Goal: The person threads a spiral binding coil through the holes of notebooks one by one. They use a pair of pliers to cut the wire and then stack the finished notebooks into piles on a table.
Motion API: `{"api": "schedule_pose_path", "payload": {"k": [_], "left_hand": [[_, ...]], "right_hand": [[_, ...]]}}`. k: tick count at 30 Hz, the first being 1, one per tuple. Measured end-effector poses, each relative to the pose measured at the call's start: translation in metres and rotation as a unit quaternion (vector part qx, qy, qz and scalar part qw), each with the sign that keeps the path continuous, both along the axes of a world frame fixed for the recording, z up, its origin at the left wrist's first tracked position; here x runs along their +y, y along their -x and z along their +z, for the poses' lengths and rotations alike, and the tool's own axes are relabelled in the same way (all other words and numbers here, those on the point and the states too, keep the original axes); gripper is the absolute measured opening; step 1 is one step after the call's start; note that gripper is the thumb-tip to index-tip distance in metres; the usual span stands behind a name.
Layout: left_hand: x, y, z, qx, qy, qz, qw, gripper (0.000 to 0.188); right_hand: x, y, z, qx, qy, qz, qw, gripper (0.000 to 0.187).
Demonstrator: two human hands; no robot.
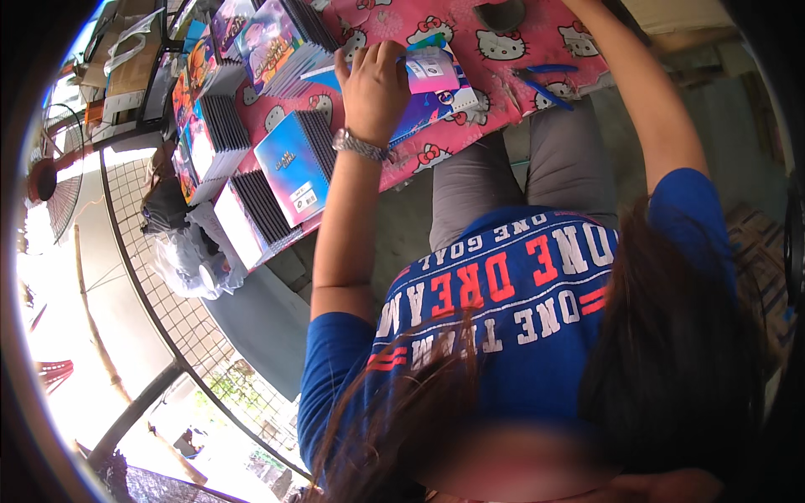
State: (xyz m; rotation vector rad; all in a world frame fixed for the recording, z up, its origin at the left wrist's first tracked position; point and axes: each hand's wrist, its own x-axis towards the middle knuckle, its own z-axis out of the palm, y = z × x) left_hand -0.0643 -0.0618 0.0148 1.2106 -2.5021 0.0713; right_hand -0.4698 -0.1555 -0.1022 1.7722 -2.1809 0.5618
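Note:
My left hand (374, 90), with a metal watch band at the wrist, has its fingers bent over the left end of a blue-and-pink notebook (436, 74). That notebook is slightly raised over another notebook with a blue-purple cover (426, 114), near the table's front edge. Just left of my wrist lies a stack of spiral notebooks with a blue-and-pink top cover (292, 172). My right forearm (641, 75) reaches up past the top edge of the picture, so the right hand is out of sight.
A pink cartoon-print cloth (549, 46) covers the table. Blue-handled pliers (551, 68) lie right of the notebooks, below a dark round dish (500, 15). More notebook stacks (272, 46) fill the table's left side. A plastic bag (189, 267) hangs at the left edge, near a fan (52, 180).

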Motion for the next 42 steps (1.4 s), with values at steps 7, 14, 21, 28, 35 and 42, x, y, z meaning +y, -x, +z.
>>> {"api": "schedule_pose_path", "payload": {"k": [7, 14, 21, 28, 35, 42], "left_hand": [[0.028, 0.008, -0.017, 0.09, 0.008, 0.102, 0.991, 0.031], [0.023, 0.025, -0.009, 0.079, -0.009, 0.099, 0.992, 0.03], [0.023, 0.013, -0.005, 0.103, -0.025, 0.04, 0.994, 0.024], [0.022, 0.011, -0.003, 0.086, -0.036, 0.035, 0.995, 0.026], [0.022, 0.011, 0.002, 0.045, -0.045, 0.033, 0.997, 0.027], [0.028, 0.023, 0.001, 0.06, -0.039, 0.056, 0.996, 0.028]], "right_hand": [[0.089, -0.097, 0.084, -0.144, 0.116, 0.299, 0.936, 0.021], [0.173, -0.218, 0.06, -0.377, 0.086, 0.359, 0.849, 0.061], [0.141, -0.171, 0.098, -0.338, 0.052, 0.41, 0.846, 0.029], [0.141, -0.178, 0.123, -0.366, 0.025, 0.437, 0.821, 0.027], [0.135, -0.176, 0.09, -0.342, 0.047, 0.458, 0.819, 0.027], [0.147, -0.184, 0.1, -0.26, 0.025, 0.379, 0.888, 0.029]]}}
